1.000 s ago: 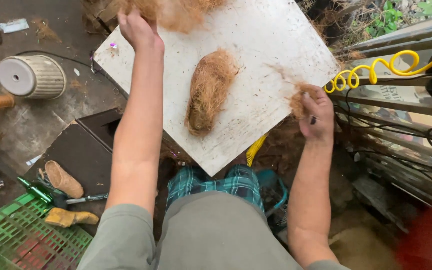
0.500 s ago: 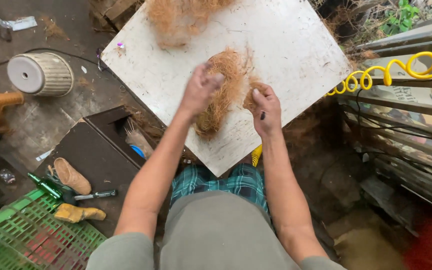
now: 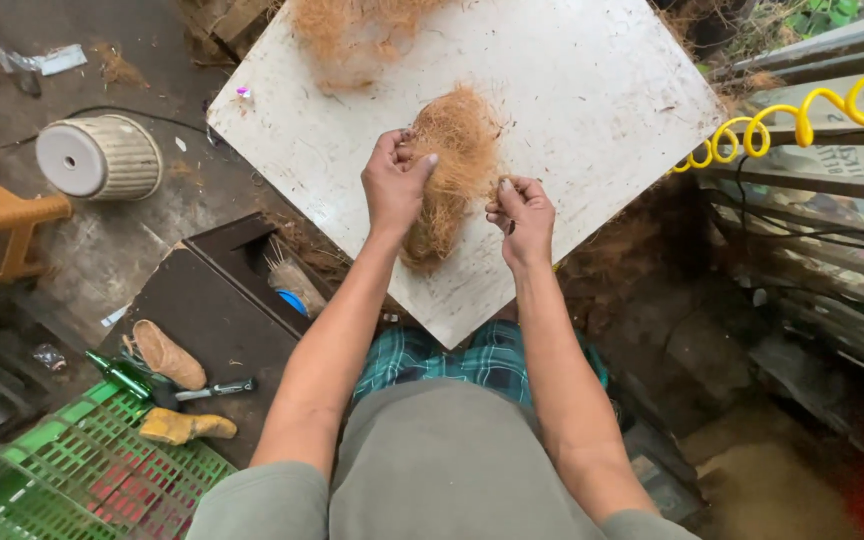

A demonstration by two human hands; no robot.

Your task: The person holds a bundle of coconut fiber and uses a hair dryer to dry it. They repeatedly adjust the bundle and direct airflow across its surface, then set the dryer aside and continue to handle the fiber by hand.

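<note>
Left hand (image 3: 397,180) and right hand (image 3: 522,212), fingers clamped on elongated brown coir-fibre bundle (image 3: 452,170) atop white square surface (image 3: 592,110); shaping seems midway, loose fibre heap (image 3: 352,30) untouched.

A green crate (image 3: 72,470), a green bottle (image 3: 120,374), an overturned white pot (image 3: 100,157) and a yellow coiled hose (image 3: 802,118) lie about.

Soft, even daylight; faint shadows; white board (image 3: 572,130) bright (no glare); sharp focus, edges dimmer.
</note>
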